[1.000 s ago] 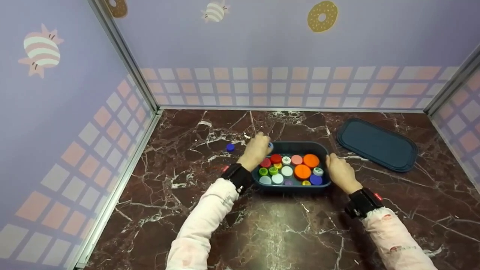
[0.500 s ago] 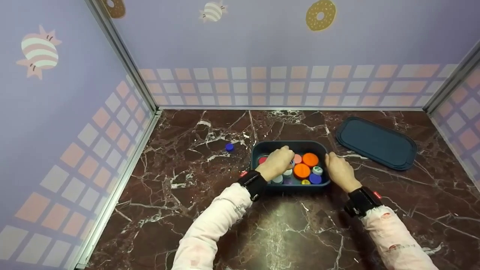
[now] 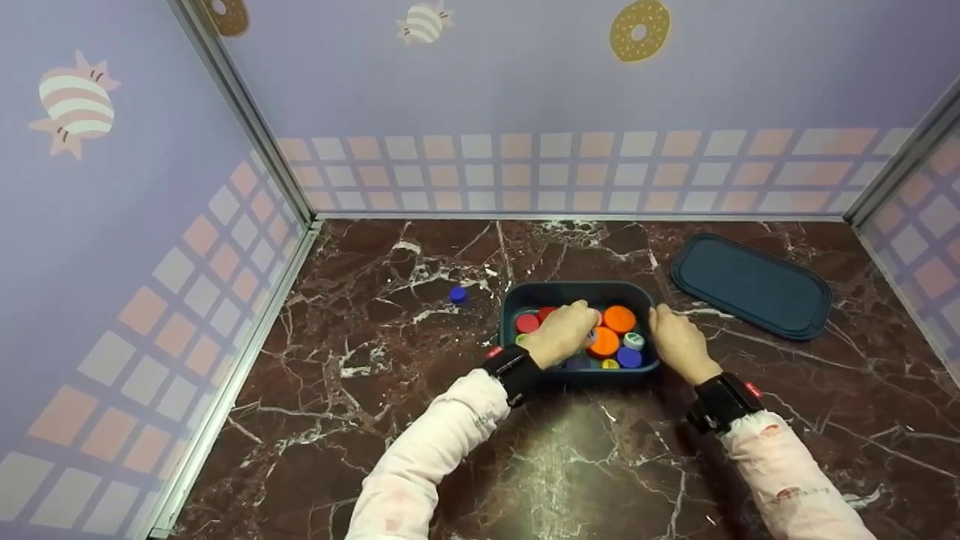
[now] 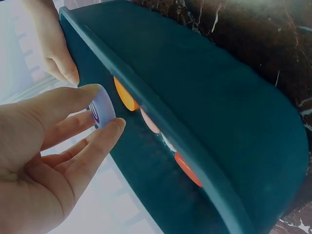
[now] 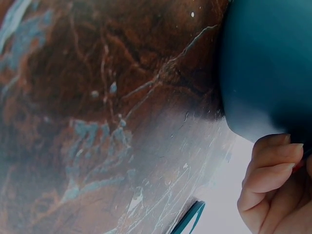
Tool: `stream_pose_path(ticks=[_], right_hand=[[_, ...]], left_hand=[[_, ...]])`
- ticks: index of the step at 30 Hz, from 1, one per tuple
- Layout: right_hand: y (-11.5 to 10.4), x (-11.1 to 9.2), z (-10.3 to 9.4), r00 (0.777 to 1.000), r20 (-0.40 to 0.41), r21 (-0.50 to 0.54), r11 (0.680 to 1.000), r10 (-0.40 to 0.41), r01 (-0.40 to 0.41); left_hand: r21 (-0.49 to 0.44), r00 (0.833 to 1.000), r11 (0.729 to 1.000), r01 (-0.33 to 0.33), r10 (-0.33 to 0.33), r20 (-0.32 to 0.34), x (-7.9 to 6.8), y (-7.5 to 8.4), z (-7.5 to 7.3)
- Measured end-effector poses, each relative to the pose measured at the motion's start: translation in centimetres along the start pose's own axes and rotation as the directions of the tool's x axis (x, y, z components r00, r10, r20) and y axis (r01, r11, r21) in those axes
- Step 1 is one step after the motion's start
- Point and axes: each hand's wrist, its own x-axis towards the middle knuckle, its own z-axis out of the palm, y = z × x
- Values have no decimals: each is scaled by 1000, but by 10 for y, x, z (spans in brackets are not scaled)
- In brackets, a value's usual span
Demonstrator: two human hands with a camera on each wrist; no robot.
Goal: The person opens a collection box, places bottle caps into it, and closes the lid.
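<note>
My left hand (image 3: 568,330) is over the dark blue-green plastic box (image 3: 517,289). Between thumb and fingertips it pinches a pale blue-violet bottle cap (image 4: 103,107), seen tilted on edge in the left wrist view. Below lie loose bottle caps, among them an orange cap (image 3: 619,319), a red cap (image 3: 527,323) and a dark blue cap (image 3: 629,356); my left hand hides several others. My right hand (image 3: 681,343) grips the box's right rim with curled fingers (image 5: 273,168); its thumb is hidden in the right wrist view.
A single blue cap (image 3: 457,295) sits on the marbled table (image 3: 390,450), left of the box. The flat blue-green lid (image 3: 751,285) lies behind and to the right. Patterned panels (image 3: 465,82) enclose the back and sides.
My left hand, holding the pale cap, has moved right from the box's left rim to above its middle. The right hand stays on the right rim.
</note>
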Motion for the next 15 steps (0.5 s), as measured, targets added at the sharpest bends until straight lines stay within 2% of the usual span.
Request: stream_pose_path(ticks=[4,15], right_hand=[[0,0,0,1000,0,3,1000,-7,7],[0,0,-1,999,31,5,1000,19,-19]], left_hand=[[32,1000,999,9,-9,18,2,3,1],[23,993,997,74,-76,93,7,6,5]])
